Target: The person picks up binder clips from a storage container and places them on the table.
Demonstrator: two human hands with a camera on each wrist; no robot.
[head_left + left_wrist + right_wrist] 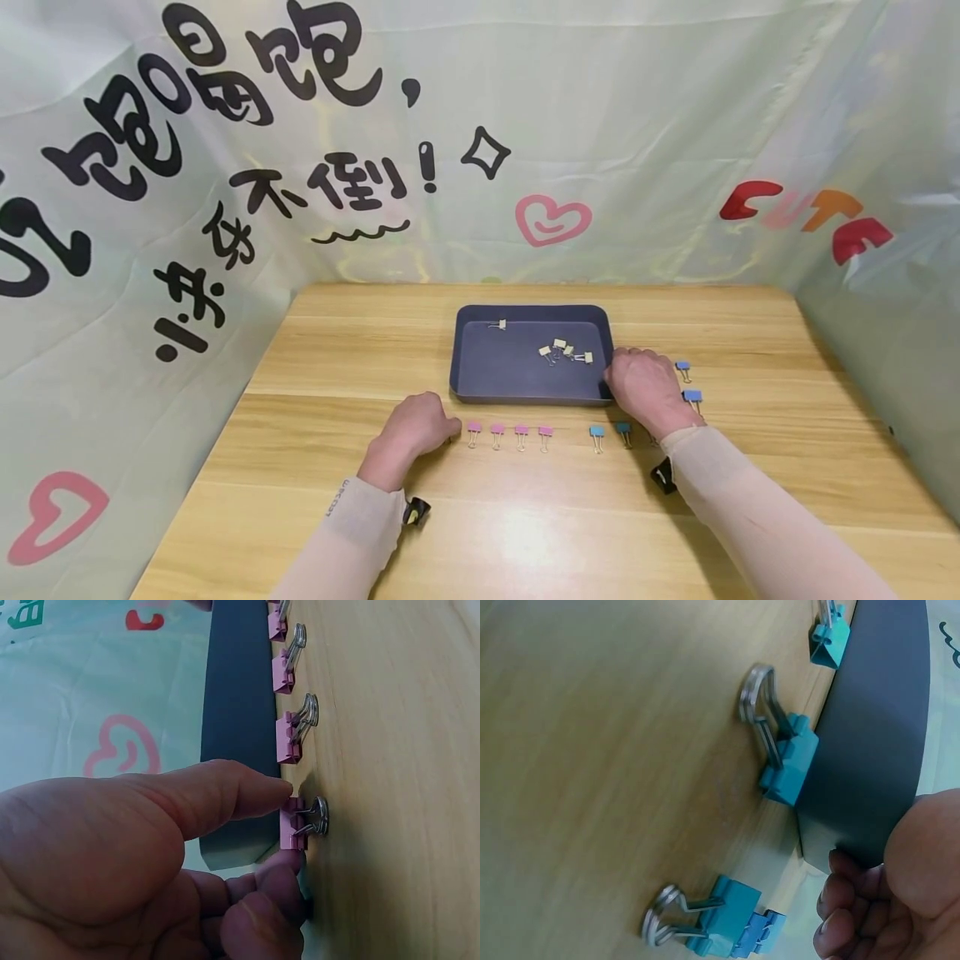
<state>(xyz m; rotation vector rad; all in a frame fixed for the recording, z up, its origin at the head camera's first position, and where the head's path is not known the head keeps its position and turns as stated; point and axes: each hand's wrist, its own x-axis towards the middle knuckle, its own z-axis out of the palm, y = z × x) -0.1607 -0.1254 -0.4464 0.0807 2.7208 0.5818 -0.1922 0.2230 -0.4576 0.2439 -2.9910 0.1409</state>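
Note:
A dark tray [532, 396] holds several pale yellow clips [560, 343], most of them right of its middle. Below its front edge lies a row of pink clips [521, 431]. My left hand [416, 427] is at the left end of that row; in the left wrist view its thumb and a finger pinch the end pink clip [291, 825] by its two sides. The right hand [647, 389] grips the tray's right end, fingers curled at the corner of the tray [870, 750] in the right wrist view. Teal clips [791, 765] lie beside that corner.
Two blue clips [692, 396] lie right of the right hand, one behind the other. Teal clips [597, 432] continue the front row, one partly hidden by the right arm. Printed cloth walls [645, 125] stand behind and at both sides of the wooden table [480, 517].

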